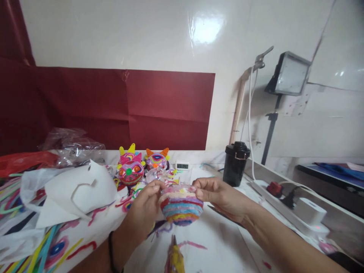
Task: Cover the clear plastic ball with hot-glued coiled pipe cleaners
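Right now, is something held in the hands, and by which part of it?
Yes: a striped, rounded piece, held by its upper edge, the left hand and right hand at opposite sides.

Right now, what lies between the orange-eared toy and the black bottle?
In the head view, a small white digital display stands between the orange-eared toy and the black bottle, with a thin teal strand nearer the bottle.

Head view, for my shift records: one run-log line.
Left hand holding striped piece; right hand holding it too; pointed yellow tool nearer camera; black cup beyond right hand
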`<state>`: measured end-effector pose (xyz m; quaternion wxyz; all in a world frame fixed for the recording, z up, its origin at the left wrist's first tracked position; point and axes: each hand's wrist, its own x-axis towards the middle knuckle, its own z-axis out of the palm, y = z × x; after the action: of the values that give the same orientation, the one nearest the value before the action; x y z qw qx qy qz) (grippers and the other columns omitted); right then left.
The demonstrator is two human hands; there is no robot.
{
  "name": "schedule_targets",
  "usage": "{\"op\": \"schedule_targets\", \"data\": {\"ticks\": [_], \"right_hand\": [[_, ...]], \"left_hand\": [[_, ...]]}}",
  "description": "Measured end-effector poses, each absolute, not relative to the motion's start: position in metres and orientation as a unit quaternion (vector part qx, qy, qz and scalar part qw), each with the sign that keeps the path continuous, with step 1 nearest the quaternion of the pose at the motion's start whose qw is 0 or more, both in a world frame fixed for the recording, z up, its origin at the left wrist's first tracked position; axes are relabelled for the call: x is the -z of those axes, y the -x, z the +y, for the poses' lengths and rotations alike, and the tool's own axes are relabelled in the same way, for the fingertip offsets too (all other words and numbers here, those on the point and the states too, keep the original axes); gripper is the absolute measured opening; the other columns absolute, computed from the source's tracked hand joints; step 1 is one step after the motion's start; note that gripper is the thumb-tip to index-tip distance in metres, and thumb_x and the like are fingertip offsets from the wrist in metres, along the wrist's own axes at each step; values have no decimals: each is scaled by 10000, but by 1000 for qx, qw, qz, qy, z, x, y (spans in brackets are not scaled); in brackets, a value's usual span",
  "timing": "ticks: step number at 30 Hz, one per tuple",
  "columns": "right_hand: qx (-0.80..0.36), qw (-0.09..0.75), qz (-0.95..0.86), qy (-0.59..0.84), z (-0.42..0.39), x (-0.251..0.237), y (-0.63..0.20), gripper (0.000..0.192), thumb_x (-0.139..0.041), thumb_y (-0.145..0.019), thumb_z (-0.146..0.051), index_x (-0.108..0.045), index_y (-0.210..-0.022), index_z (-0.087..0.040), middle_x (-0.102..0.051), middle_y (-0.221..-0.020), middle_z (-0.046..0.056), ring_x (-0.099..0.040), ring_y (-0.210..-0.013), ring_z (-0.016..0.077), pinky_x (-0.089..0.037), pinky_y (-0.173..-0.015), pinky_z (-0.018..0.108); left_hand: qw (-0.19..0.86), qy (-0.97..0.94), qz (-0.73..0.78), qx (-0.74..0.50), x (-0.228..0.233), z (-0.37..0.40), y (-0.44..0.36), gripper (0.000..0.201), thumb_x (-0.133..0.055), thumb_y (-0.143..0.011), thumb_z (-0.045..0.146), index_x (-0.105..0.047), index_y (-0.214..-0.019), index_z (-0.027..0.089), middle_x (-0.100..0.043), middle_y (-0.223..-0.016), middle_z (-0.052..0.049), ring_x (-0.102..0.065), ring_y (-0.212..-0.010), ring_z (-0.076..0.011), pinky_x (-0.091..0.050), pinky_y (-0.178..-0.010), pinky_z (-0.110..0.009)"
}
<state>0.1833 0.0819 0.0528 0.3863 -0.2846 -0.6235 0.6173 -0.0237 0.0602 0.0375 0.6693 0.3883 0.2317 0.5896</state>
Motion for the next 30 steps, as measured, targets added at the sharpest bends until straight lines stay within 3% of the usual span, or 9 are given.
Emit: {"op": "schedule_targets", "data": {"ticks": [4, 9, 13, 17, 24, 30], "right_hand": [[-602, 377, -637, 300, 76, -58, -183, 374, -825, -634, -439, -607, -660, -137, -544, -609, -38, -422, -582, 100, -291, -602, 248], [-553, 335, -699, 305, 68, -57, -177, 411, -799, -641, -492, -591, -654, -139, -504, -602, -46, -390, -575, 95, -286, -571, 242], [-534, 324, -713, 320, 66, -54, -173, 450, -790, -629, -531, -580, -646, -133, -484, -603, -47, -364, -578, 93, -270, -554, 234], [-556, 306, -711, 303, 66, -54, -173, 459, -781, -640, -540, -570, -652, -132, -454, -594, -57, -335, -566, 86, -241, -539, 231], [-576, 283, -715, 276, 66, -62, -181, 390, -688, -774, -509, -660, -764, -120, -497, -660, -33, -416, -637, 106, -317, -641, 254], [-536, 259, -747, 295, 63, -65, -185, 334, -760, -728, -397, -727, -930, -134, -593, -731, -3, -498, -673, 124, -394, -688, 278]], "left_hand": [[532, -500, 335, -595, -48, 56, 24, 58, -653, -679, 223, -698, -697, 191, -687, -730, -41, -610, -713, -218, -464, -650, -292], [383, -679, 401, -480, -50, 46, 21, 129, -660, -724, 305, -721, -785, 208, -689, -780, -30, -606, -790, -229, -444, -687, -274], [409, -713, 420, -385, -42, 46, 19, 166, -617, -750, 354, -642, -740, 190, -582, -652, 12, -519, -638, -169, -393, -582, -256], [450, -685, 433, -375, -39, 48, 19, 189, -625, -712, 364, -577, -684, 183, -453, -579, 53, -397, -559, -121, -303, -510, -233], [458, -667, 439, -389, -39, 49, 19, 154, -642, -660, 310, -559, -636, 181, -412, -513, 77, -320, -491, -92, -243, -478, -225], [450, -664, 454, -388, -39, 49, 16, 188, -626, -656, 342, -531, -607, 187, -361, -496, 83, -292, -498, -99, -218, -486, -232]]}}
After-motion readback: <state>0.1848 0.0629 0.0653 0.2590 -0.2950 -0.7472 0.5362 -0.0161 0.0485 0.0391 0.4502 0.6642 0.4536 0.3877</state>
